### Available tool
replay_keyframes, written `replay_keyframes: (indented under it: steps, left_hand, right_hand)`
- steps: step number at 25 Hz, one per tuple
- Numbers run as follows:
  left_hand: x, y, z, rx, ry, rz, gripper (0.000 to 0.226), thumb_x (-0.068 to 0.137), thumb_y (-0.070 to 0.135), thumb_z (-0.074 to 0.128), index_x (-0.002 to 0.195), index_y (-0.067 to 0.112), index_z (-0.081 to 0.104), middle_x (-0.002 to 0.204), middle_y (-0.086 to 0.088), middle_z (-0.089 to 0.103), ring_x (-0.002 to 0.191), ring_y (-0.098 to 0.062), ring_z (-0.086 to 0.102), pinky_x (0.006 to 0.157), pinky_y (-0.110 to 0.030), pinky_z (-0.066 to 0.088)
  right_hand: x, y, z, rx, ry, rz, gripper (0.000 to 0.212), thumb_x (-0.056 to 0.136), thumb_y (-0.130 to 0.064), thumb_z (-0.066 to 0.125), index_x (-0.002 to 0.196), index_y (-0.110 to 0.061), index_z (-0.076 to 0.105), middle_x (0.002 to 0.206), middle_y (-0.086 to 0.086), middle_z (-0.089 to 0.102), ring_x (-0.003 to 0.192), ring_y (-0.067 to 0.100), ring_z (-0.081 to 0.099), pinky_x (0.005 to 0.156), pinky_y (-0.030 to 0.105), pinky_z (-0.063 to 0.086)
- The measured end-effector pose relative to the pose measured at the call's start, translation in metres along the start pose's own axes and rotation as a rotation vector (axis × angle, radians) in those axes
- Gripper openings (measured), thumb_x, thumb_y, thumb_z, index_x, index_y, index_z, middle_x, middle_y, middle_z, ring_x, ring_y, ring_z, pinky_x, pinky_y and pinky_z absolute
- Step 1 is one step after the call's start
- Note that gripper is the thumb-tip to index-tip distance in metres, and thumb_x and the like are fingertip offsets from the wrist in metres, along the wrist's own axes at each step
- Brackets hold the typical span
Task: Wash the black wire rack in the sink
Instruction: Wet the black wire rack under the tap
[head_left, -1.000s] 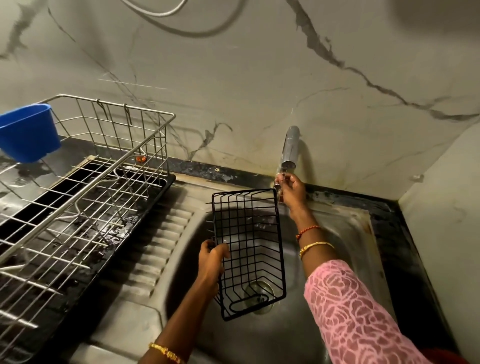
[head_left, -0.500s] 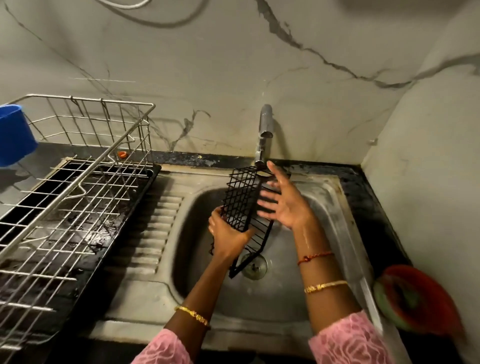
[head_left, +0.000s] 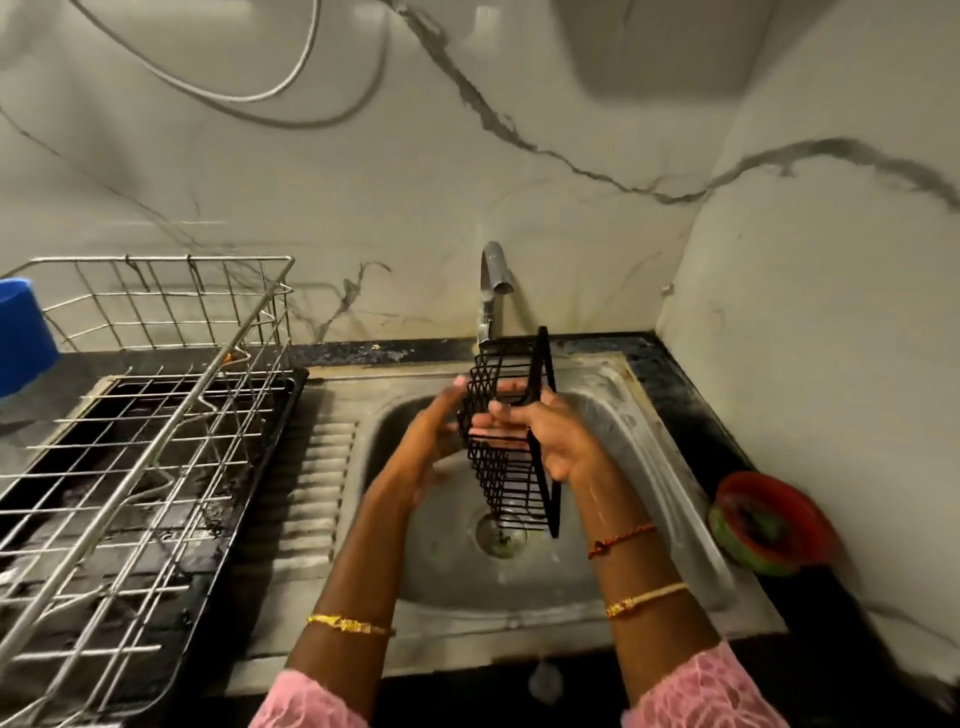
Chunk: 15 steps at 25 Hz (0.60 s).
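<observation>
My right hand (head_left: 558, 441) clasps the black wire rack (head_left: 511, 431) edge-on over the sink (head_left: 670, 467), directly beneath the tap (head_left: 491, 291); my left hand (head_left: 434, 441) lies flat and spread against its mesh, rubbing rather than gripping. Risk: wet wire (one-handed hold) may slip and drop onto the drain (head_left: 501, 535), or splash the counter.

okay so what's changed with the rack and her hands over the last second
The black wire rack turned from face-on to edge-on, upright under the tap. The right hand left the tap and took hold of the rack; the left hand moved to its side. The rack stayed over the sink.
</observation>
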<state>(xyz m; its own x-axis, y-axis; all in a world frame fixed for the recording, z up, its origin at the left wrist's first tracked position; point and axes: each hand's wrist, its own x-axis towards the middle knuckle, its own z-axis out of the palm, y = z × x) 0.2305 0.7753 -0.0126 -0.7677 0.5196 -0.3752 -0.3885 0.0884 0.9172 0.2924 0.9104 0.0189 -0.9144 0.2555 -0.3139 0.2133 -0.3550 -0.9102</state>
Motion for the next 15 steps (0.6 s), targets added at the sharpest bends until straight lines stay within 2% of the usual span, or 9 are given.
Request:
replay_keyframes:
  steps: [2, 4, 6, 8, 9, 12, 14, 15]
  left_hand:
    - [-0.008, 0.024, 0.004, 0.097, -0.003, -0.011, 0.078, 0.057, 0.084, 0.056, 0.107, 0.025, 0.066, 0.106, -0.005, 0.07, 0.098, -0.022, 0.065, 0.091, -0.046, 0.049]
    - [-0.015, 0.034, 0.012, 0.161, 0.014, -0.114, 0.078, 0.057, 0.082, 0.062, 0.096, 0.014, 0.066, 0.087, -0.007, 0.069, 0.078, -0.023, 0.065, 0.073, -0.037, 0.056]
    - [-0.02, 0.027, 0.016, 0.132, 0.053, -0.237, 0.062, 0.064, 0.069, 0.07, 0.09, 0.013, 0.062, 0.077, -0.007, 0.061, 0.07, -0.024, 0.059, 0.062, -0.034, 0.052]
    - [-0.022, 0.008, 0.018, 0.015, 0.124, -0.271, 0.044, 0.069, 0.05, 0.072, 0.089, 0.013, 0.062, 0.076, -0.008, 0.059, 0.069, -0.024, 0.056, 0.063, -0.035, 0.049]
    - [-0.021, -0.002, 0.019, -0.082, 0.171, -0.253, 0.031, 0.069, 0.04, 0.069, 0.081, 0.013, 0.061, 0.07, -0.008, 0.057, 0.065, -0.023, 0.055, 0.063, -0.034, 0.048]
    - [-0.026, -0.028, 0.026, -0.274, 0.33, -0.142, 0.011, 0.064, 0.021, 0.055, 0.061, 0.014, 0.048, 0.058, -0.005, 0.045, 0.056, -0.019, 0.044, 0.057, -0.029, 0.039]
    - [-0.029, -0.032, 0.023, -0.305, 0.386, -0.105, 0.008, 0.063, 0.017, 0.052, 0.061, 0.013, 0.046, 0.053, -0.005, 0.04, 0.051, -0.019, 0.039, 0.054, -0.027, 0.036]
    - [-0.028, -0.032, 0.019, -0.306, 0.398, -0.109, 0.008, 0.061, 0.018, 0.052, 0.06, 0.013, 0.045, 0.05, -0.004, 0.038, 0.048, -0.019, 0.037, 0.052, -0.027, 0.035]
  right_hand:
    - [-0.011, 0.009, 0.009, -0.258, -0.038, 0.011, 0.024, 0.087, 0.003, 0.056, 0.099, -0.017, 0.049, 0.071, 0.011, 0.072, 0.066, 0.021, 0.071, 0.072, 0.034, 0.058]
    - [-0.019, 0.018, 0.017, -0.556, -0.054, -0.005, 0.024, 0.085, 0.001, 0.057, 0.097, -0.018, 0.047, 0.08, 0.01, 0.072, 0.065, 0.019, 0.071, 0.077, 0.035, 0.057]
    - [-0.028, 0.026, 0.024, -0.929, -0.027, -0.061, 0.033, 0.081, -0.005, 0.063, 0.11, -0.017, 0.05, 0.095, 0.008, 0.071, 0.075, 0.016, 0.07, 0.084, 0.035, 0.053]
    - [-0.036, 0.036, 0.028, -1.279, 0.005, -0.152, 0.055, 0.079, -0.01, 0.066, 0.129, -0.021, 0.046, 0.108, 0.005, 0.068, 0.09, 0.018, 0.066, 0.084, 0.035, 0.052]
    - [-0.042, 0.04, 0.03, -1.367, 0.01, -0.187, 0.06, 0.079, -0.012, 0.066, 0.133, -0.024, 0.044, 0.11, 0.004, 0.067, 0.095, 0.02, 0.064, 0.085, 0.037, 0.052]
    - [-0.057, 0.05, 0.023, -1.39, -0.041, -0.226, 0.05, 0.083, -0.012, 0.063, 0.13, -0.022, 0.049, 0.112, 0.007, 0.065, 0.101, 0.024, 0.061, 0.088, 0.039, 0.05]
    - [-0.069, 0.05, 0.012, -1.17, -0.076, -0.264, 0.032, 0.083, -0.014, 0.064, 0.115, -0.018, 0.061, 0.109, 0.004, 0.067, 0.099, 0.015, 0.061, 0.087, 0.031, 0.051]
    - [-0.076, 0.046, 0.002, -1.024, -0.039, -0.304, 0.024, 0.083, -0.017, 0.065, 0.107, -0.018, 0.066, 0.107, 0.0, 0.068, 0.097, 0.008, 0.061, 0.085, 0.023, 0.05]
